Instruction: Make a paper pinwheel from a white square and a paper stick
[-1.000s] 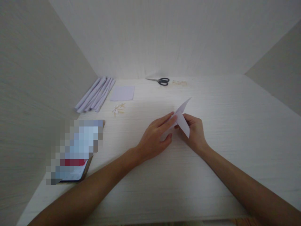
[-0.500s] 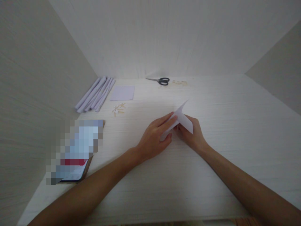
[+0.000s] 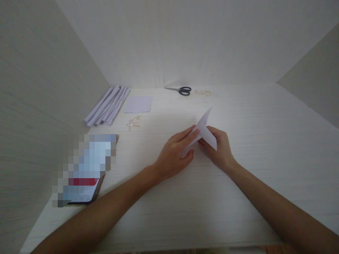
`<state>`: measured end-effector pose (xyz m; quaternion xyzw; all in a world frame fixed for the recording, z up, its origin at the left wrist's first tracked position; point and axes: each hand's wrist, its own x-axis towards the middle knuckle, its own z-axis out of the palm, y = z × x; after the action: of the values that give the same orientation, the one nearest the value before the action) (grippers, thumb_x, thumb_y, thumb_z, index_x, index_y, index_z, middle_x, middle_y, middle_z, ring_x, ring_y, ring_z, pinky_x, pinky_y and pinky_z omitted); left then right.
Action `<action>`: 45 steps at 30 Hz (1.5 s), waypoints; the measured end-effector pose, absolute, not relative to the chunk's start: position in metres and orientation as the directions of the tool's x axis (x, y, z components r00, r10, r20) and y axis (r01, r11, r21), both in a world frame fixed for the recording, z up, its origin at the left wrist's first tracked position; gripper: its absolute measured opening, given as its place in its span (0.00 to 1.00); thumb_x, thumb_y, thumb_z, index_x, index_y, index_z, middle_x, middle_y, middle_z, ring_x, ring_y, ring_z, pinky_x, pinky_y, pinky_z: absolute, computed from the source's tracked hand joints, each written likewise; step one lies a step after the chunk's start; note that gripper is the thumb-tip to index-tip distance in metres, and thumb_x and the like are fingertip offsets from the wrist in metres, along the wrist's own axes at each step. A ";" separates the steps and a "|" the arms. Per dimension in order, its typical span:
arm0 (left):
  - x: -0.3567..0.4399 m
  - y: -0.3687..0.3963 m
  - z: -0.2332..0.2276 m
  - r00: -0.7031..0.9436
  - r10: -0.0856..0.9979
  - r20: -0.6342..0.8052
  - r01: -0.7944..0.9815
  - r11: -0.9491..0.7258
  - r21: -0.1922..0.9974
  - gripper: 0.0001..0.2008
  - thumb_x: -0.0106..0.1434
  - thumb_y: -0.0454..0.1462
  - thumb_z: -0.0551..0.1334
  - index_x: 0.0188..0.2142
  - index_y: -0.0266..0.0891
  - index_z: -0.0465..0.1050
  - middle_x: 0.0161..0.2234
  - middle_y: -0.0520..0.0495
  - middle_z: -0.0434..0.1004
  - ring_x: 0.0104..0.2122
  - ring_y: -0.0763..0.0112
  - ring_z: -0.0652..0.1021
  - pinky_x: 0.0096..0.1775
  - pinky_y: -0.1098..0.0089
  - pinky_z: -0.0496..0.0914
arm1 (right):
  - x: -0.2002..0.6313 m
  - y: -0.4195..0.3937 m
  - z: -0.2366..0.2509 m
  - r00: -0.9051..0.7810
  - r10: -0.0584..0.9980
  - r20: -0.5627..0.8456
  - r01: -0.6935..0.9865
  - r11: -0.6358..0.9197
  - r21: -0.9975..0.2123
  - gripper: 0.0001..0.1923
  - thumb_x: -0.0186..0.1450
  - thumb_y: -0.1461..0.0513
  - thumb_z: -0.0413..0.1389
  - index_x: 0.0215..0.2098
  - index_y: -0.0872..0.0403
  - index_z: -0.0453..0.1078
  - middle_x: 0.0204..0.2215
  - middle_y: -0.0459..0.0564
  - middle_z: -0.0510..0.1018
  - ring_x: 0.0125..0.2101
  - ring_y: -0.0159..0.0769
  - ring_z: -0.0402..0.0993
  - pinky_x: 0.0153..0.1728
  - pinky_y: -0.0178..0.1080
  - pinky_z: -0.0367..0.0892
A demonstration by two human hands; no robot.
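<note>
Between my hands is a white folded paper (image 3: pixel 208 137), with one pointed flap standing up and away from me. My left hand (image 3: pixel 173 155) grips its left part, fingers laid over the top and the thumb at the near edge. From the right, my right hand (image 3: pixel 221 148) holds the other part, its fingers partly hidden behind the paper. Both hands are just over the white table, near its middle. The underside of the paper and the fingertips beneath it are hidden.
Rolled paper tubes (image 3: pixel 107 106) lie at the back left beside a square paper stack (image 3: pixel 138 104). Small sticks (image 3: pixel 134 122) are scattered nearby. Black-handled scissors (image 3: pixel 182 90) and pale bits (image 3: pixel 202 92) lie by the back wall. A phone (image 3: pixel 91 169), partly blurred, is left of my left forearm.
The paper's upright flap has risen slightly and looks wider. My right hand has shifted a little to the right; my left hand is nearly still.
</note>
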<state>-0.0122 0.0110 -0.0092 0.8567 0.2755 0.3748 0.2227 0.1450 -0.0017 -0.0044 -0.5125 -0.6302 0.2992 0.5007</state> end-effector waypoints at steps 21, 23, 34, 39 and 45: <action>-0.013 0.016 -0.003 0.348 0.841 0.413 0.338 -0.524 0.782 0.12 0.61 0.34 0.49 0.40 0.37 0.69 0.36 0.48 0.77 0.36 0.74 0.75 0.39 0.73 0.68 | 0.137 -0.005 0.000 -0.028 0.928 0.372 0.521 0.331 -0.787 0.07 0.56 0.68 0.47 0.22 0.54 0.60 0.17 0.42 0.63 0.19 0.28 0.59 0.19 0.31 0.54; -0.013 0.017 -0.003 0.361 0.828 0.430 0.371 -0.550 0.748 0.10 0.61 0.34 0.51 0.36 0.36 0.70 0.33 0.49 0.77 0.33 0.74 0.75 0.37 0.74 0.68 | 0.138 -0.006 0.000 -0.098 0.896 0.434 0.614 0.398 -0.682 0.08 0.58 0.68 0.46 0.23 0.54 0.59 0.18 0.44 0.62 0.20 0.29 0.59 0.20 0.32 0.55; -0.019 0.018 -0.005 0.506 0.696 0.510 0.517 -0.718 0.467 0.10 0.61 0.34 0.50 0.34 0.35 0.70 0.28 0.47 0.75 0.28 0.71 0.73 0.32 0.71 0.66 | 0.147 -0.011 0.009 -0.335 0.809 0.482 0.774 0.529 -0.349 0.10 0.62 0.67 0.44 0.29 0.55 0.65 0.26 0.52 0.69 0.27 0.34 0.64 0.26 0.35 0.62; -0.018 0.017 -0.005 0.502 0.717 0.483 0.479 -0.696 0.535 0.09 0.60 0.34 0.51 0.32 0.35 0.69 0.27 0.47 0.73 0.28 0.73 0.72 0.33 0.71 0.66 | 0.146 -0.013 0.007 -0.213 0.820 0.530 0.717 0.500 -0.485 0.08 0.61 0.67 0.46 0.32 0.54 0.67 0.27 0.49 0.71 0.26 0.31 0.67 0.26 0.34 0.63; -0.017 0.018 -0.003 0.456 0.748 0.482 0.404 -0.657 0.637 0.07 0.58 0.30 0.53 0.31 0.35 0.70 0.27 0.49 0.73 0.28 0.75 0.72 0.33 0.74 0.65 | 0.142 -0.013 0.007 -0.076 0.824 0.561 0.713 0.438 -0.547 0.05 0.56 0.66 0.53 0.32 0.56 0.68 0.25 0.48 0.73 0.24 0.30 0.68 0.27 0.34 0.65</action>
<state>-0.0174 0.0182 -0.0032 0.8238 0.3496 0.3868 0.2225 0.1419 -0.0131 0.0071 -0.5260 -0.7307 0.0645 0.4304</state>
